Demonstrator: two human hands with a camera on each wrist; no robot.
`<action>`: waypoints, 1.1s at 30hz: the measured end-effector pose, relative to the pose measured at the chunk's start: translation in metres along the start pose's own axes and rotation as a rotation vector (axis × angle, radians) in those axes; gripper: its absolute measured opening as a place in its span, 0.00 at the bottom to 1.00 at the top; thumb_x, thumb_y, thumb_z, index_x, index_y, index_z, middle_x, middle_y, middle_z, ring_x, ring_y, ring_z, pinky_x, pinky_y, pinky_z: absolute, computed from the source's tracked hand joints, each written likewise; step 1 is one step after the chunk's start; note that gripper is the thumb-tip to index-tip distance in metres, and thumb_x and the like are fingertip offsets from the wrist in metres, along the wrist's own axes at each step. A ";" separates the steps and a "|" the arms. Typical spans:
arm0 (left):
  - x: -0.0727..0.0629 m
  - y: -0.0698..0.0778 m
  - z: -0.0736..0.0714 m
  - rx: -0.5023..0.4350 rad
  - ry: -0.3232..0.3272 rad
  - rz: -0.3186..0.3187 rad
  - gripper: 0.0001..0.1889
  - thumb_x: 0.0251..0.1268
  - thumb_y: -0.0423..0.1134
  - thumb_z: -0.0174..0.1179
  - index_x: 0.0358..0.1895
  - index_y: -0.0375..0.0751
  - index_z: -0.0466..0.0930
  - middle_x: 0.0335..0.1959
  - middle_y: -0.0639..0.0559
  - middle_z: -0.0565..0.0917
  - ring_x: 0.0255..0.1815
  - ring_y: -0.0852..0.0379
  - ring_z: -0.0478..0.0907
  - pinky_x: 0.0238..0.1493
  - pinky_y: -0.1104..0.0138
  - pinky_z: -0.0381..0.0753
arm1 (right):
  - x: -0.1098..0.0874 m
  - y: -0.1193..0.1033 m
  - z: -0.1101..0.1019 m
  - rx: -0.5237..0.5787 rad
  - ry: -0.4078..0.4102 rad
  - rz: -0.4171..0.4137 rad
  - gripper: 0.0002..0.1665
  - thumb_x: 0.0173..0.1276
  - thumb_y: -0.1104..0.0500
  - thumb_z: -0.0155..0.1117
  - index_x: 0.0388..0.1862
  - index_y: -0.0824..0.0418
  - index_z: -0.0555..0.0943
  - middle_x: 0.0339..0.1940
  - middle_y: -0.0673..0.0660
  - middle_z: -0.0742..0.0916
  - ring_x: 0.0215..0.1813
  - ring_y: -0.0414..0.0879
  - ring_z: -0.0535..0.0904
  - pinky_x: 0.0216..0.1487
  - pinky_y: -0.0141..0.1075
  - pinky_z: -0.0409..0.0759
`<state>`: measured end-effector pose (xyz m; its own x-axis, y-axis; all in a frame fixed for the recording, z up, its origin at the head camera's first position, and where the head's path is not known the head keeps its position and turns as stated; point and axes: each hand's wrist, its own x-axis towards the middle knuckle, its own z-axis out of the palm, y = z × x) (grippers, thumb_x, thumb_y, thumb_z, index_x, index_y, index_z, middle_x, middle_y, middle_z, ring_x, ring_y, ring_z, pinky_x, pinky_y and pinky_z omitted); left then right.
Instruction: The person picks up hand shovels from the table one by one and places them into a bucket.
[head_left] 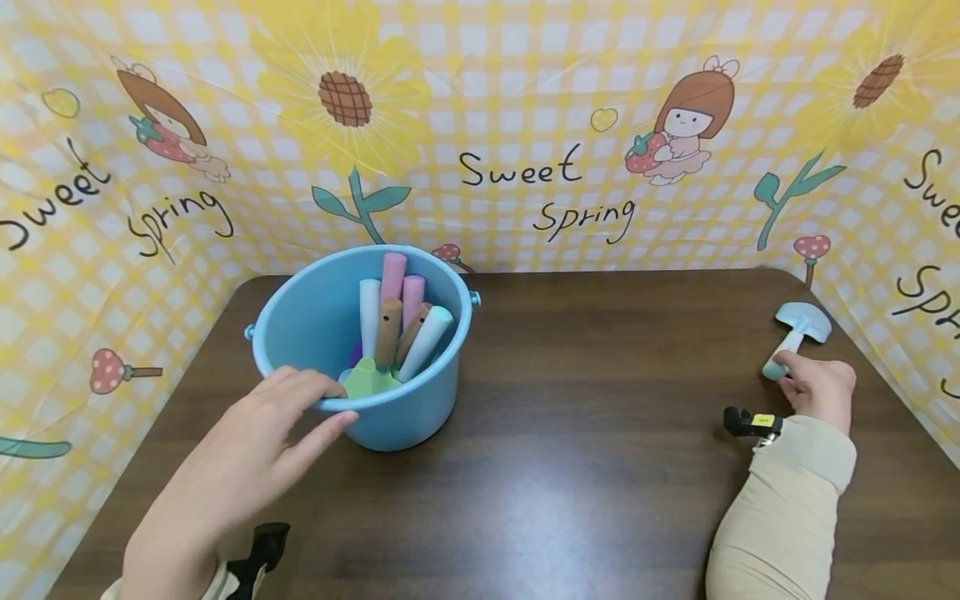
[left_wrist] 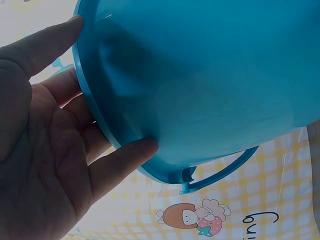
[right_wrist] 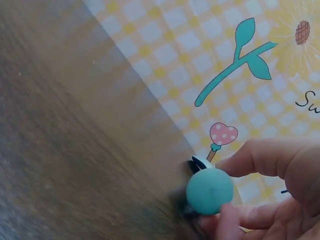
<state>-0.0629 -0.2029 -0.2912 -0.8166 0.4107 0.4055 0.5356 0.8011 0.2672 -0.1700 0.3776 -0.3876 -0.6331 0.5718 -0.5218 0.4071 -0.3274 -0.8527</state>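
A light blue bucket (head_left: pixel 420 408) stands at the left of the table, holding several toy tools. Pink, light blue and brown handles (head_left: pixel 387 333) stick up from it, beside a green piece (head_left: pixel 371 379). My left hand (head_left: pixel 255 450) grips the bucket's near rim, some fingers over the inside and the thumb outside; the left wrist view shows the rim (left_wrist: pixel 92 107) between the digits. Far off to the right, my right hand (head_left: pixel 821 392) pinches the handle of a light blue toy shovel (head_left: pixel 804 322) with a fan-shaped head. Its round teal handle end (right_wrist: pixel 210 191) faces the right wrist camera.
The dark brown table (head_left: pixel 570 400) extends between the bucket and my right hand. A yellow checked cloth (head_left: pixel 510 108) with printed flowers and figures rises behind it and along both sides. The bucket's handle (left_wrist: pixel 220 175) hangs down at its side.
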 end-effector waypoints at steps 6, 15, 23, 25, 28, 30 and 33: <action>0.001 0.000 0.000 -0.005 -0.007 0.002 0.09 0.63 0.41 0.69 0.40 0.59 0.79 0.37 0.68 0.79 0.41 0.68 0.68 0.44 0.75 0.67 | 0.002 0.003 0.003 -0.199 0.043 -0.084 0.13 0.60 0.66 0.67 0.32 0.62 0.69 0.23 0.47 0.73 0.18 0.37 0.73 0.21 0.27 0.76; 0.001 0.000 0.001 -0.005 -0.001 0.010 0.09 0.62 0.40 0.69 0.40 0.58 0.80 0.37 0.68 0.79 0.41 0.68 0.69 0.44 0.76 0.67 | 0.007 0.007 0.005 -0.583 0.147 -0.182 0.17 0.59 0.52 0.68 0.26 0.61 0.72 0.05 0.46 0.75 0.10 0.37 0.72 0.19 0.28 0.71; 0.001 -0.001 0.000 -0.008 0.008 0.016 0.09 0.62 0.40 0.69 0.40 0.58 0.80 0.37 0.68 0.79 0.41 0.68 0.68 0.45 0.77 0.67 | 0.004 -0.002 -0.001 -0.120 -0.038 -0.032 0.18 0.64 0.64 0.64 0.44 0.61 0.64 0.43 0.51 0.69 0.36 0.36 0.72 0.29 0.26 0.79; 0.002 -0.001 0.000 -0.007 0.010 0.018 0.09 0.62 0.40 0.69 0.40 0.58 0.80 0.37 0.68 0.79 0.41 0.68 0.68 0.45 0.77 0.67 | 0.005 -0.004 -0.006 -0.032 -0.114 0.015 0.19 0.67 0.65 0.61 0.51 0.59 0.63 0.40 0.49 0.75 0.38 0.36 0.76 0.33 0.27 0.82; 0.002 -0.001 0.000 -0.004 0.011 0.016 0.09 0.61 0.40 0.70 0.40 0.58 0.80 0.37 0.68 0.79 0.41 0.69 0.68 0.45 0.77 0.67 | 0.009 -0.005 -0.013 0.098 -0.207 0.071 0.21 0.70 0.67 0.57 0.57 0.58 0.62 0.26 0.50 0.84 0.29 0.40 0.85 0.35 0.29 0.85; 0.002 -0.001 0.000 -0.002 0.008 0.006 0.09 0.62 0.40 0.70 0.40 0.58 0.80 0.38 0.68 0.79 0.42 0.69 0.68 0.45 0.77 0.67 | 0.012 -0.004 -0.018 0.152 -0.262 0.100 0.23 0.71 0.67 0.55 0.61 0.57 0.61 0.21 0.56 0.86 0.26 0.45 0.87 0.36 0.30 0.85; 0.001 -0.001 0.000 0.001 0.003 -0.002 0.09 0.62 0.41 0.69 0.40 0.58 0.80 0.38 0.68 0.80 0.42 0.70 0.68 0.45 0.77 0.67 | 0.016 -0.004 -0.023 0.238 -0.329 0.150 0.20 0.74 0.65 0.54 0.60 0.56 0.62 0.21 0.60 0.88 0.28 0.48 0.88 0.37 0.31 0.85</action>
<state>-0.0646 -0.2028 -0.2911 -0.8168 0.4081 0.4078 0.5342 0.8020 0.2672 -0.1667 0.4055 -0.3920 -0.7703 0.2468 -0.5880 0.3718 -0.5754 -0.7285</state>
